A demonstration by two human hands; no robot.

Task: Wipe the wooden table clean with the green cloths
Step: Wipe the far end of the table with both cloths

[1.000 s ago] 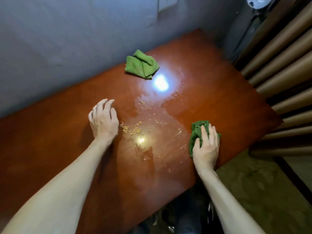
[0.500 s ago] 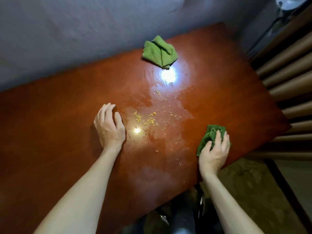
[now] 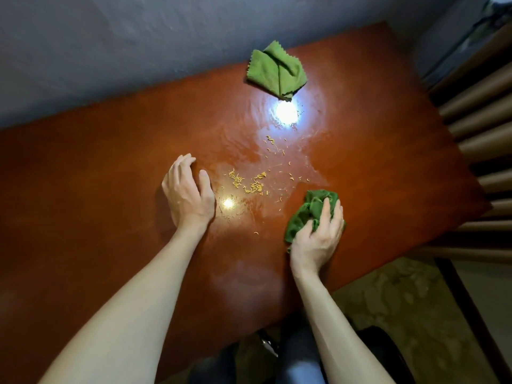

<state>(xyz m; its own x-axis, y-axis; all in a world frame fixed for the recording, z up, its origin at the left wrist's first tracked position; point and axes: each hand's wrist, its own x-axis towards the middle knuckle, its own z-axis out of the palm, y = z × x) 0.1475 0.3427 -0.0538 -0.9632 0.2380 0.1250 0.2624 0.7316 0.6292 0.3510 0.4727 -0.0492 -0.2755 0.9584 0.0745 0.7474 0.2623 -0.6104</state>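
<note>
Wooden table mostly unwiped: yellow crumbs scattered mid-surface, wet sheen around. Right hand clutches bunched green cloth beside crumbs. Left hand empty, resting flat. Second cloth idle at far edge.

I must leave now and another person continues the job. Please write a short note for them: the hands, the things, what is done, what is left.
Left hand: open, resting on the wooden table, left of the yellow crumbs.
Right hand: grips the bunched darker green cloth on the table, right of the crumbs.
Lighter green cloth: lies alone at the far edge, by the wall.
Done: nothing visibly; the middle looks wet.
Left: wipe up the crumbs scattered over the middle.
</note>
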